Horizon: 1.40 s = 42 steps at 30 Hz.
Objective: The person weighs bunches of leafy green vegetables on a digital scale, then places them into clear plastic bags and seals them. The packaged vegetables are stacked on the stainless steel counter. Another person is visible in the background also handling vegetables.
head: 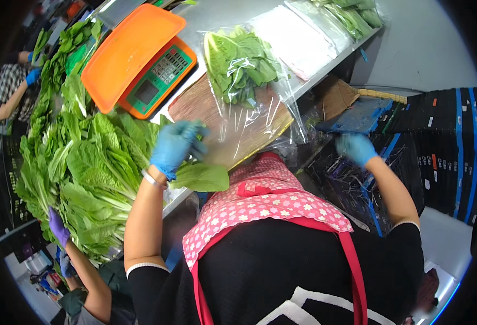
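My left hand (175, 145), in a blue glove, hovers blurred at the edge of a heap of leafy greens (100, 162). Its fingers look bent and apart, with nothing seen between them. Just below the wrist, a loose green leaf (204, 177) sticks out over the table edge. A clear plastic bag (238, 69) of leafy greens lies on a brownish board or mat (197, 103) with a yellow edge. Away to the right, my blue-gloved right hand (356, 149) is raised over a dark crate (344, 183) of scraps; motion blur hides its fingers.
Behind the heap stands an orange scale (137, 61) with a green keypad. White plastic sheets (295, 40) and more bagged greens (352, 18) lie farther along the metal table. Black crates (441, 154) and a broom (340, 95) stand at right. Co-workers' gloved hands (58, 227) reach in from the left.
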Each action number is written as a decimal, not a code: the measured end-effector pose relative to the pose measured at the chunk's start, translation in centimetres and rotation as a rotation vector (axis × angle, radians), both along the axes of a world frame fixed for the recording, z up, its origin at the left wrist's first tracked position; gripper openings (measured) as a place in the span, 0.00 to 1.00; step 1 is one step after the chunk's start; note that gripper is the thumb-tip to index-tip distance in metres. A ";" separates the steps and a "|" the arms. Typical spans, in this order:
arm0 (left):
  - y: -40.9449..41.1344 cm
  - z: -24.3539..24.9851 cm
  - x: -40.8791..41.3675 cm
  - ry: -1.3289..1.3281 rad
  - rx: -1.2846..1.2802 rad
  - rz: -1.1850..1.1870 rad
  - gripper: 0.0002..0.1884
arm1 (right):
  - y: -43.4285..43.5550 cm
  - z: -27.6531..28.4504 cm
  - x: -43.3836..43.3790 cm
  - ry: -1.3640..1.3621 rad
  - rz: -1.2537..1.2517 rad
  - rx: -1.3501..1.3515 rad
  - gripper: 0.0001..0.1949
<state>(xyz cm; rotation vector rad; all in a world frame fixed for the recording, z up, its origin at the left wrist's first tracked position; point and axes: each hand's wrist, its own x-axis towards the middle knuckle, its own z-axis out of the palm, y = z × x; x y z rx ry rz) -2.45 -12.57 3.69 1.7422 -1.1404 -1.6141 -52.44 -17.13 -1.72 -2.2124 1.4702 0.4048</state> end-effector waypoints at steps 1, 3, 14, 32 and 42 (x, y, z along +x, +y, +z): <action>-0.8 -1.6 0.5 -0.261 -0.250 0.050 0.15 | -2.0 0.7 1.8 -0.379 0.089 -0.593 0.18; -3.4 -0.1 -1.6 -1.008 -1.057 -0.301 0.26 | -5.6 5.5 8.1 -0.322 0.231 -0.837 0.27; -6.1 -6.2 -3.4 -0.330 -0.700 -0.702 0.29 | -12.5 -4.2 14.0 -0.971 0.499 -0.189 0.16; -13.9 -9.4 -4.0 -0.163 -0.029 0.056 0.24 | -13.5 3.7 20.9 -0.900 0.596 -0.410 0.18; -15.3 -4.6 -6.2 -0.606 -0.295 0.518 0.32 | -26.7 -4.0 29.5 -0.633 0.542 -0.355 0.31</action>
